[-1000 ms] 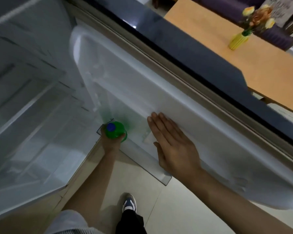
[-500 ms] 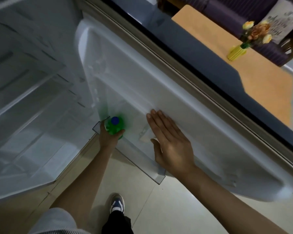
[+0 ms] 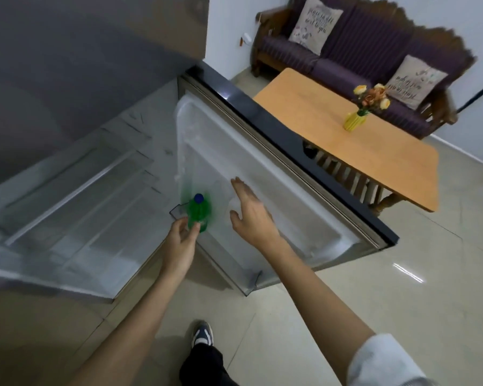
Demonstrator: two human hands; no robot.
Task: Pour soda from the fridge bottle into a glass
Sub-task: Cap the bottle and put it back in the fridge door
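The person is lifting the green soda bottle [image 3: 198,215] from the fridge door's [image 3: 276,196] lower shelf [image 3: 176,211]. Left hand [image 3: 180,240] is wrapping it w/ thumb & fingers low on the body, cap up. Right hand [image 3: 251,213] is lying flat, fingers spread, against the door's inner liner, bracing it. Best approach imo: raising it straight up, keeping it vertical, no shaking. No glass in view.

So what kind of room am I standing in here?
Most likely a home's open kitchen and living area: an open fridge door, a wooden table with a flower vase, and a cushioned sofa.
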